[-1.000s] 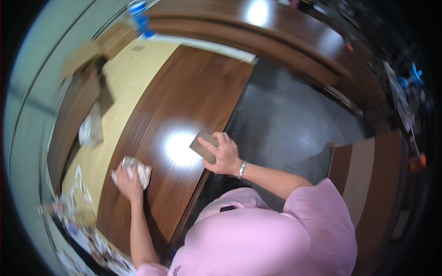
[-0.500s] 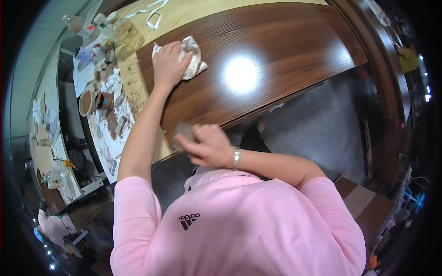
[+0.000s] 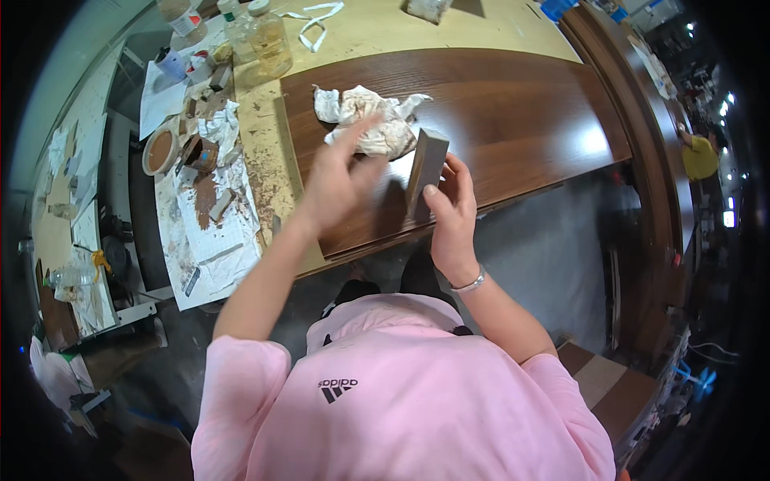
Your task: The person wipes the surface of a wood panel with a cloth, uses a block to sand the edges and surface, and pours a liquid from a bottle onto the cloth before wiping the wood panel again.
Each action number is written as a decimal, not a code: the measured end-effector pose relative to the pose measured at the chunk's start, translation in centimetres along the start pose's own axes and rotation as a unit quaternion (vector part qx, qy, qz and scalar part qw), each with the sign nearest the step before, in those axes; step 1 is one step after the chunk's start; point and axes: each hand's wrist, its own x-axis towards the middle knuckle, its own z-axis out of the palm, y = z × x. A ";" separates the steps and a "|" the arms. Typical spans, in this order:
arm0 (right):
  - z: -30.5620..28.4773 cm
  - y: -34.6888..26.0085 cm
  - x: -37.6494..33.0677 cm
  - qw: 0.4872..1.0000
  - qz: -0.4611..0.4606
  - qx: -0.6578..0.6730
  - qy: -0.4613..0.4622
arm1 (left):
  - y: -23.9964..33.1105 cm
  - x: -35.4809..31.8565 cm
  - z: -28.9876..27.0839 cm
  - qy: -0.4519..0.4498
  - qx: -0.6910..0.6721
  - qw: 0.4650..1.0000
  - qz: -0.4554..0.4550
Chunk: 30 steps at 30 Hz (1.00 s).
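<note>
My right hand grips a rectangular block, dark brown on its broad side with a greyer top edge. It is held upright over the near edge of a glossy brown wood-grain board. To its left, my left hand is above the board, blurred, its fingers stretched apart with nothing visible in them. Just beyond that hand, a crumpled white cloth with brown stains lies on the board. The left fingers partly overlap the cloth's near side; whether they touch it I cannot tell.
Left of the board are stained white papers, a round tub of brown paste, small blocks and bottles. White straps lie on the yellowish tabletop. A person in yellow is at far right.
My left hand has let go of the cloth and pulled back toward me. The cloth stays on the board, spread wider. My right hand has moved right and raised the block upright.
</note>
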 end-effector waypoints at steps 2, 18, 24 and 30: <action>1.2 -0.2 0.3 0.991 0.070 0.086 -0.081 | 1.7 -3.6 0.7 -0.065 -0.016 0.997 -0.034; 1.4 5.5 13.1 0.669 -0.290 -0.663 -0.169 | -8.1 -1.9 -12.8 0.263 0.229 0.936 -0.045; -7.2 4.1 14.8 0.648 -0.297 -0.700 -0.039 | -9.8 -13.8 -17.5 0.243 0.426 0.855 -0.169; -7.2 4.9 14.9 0.650 -0.286 -0.704 -0.015 | -11.3 -14.8 -17.1 0.191 0.465 0.834 -0.228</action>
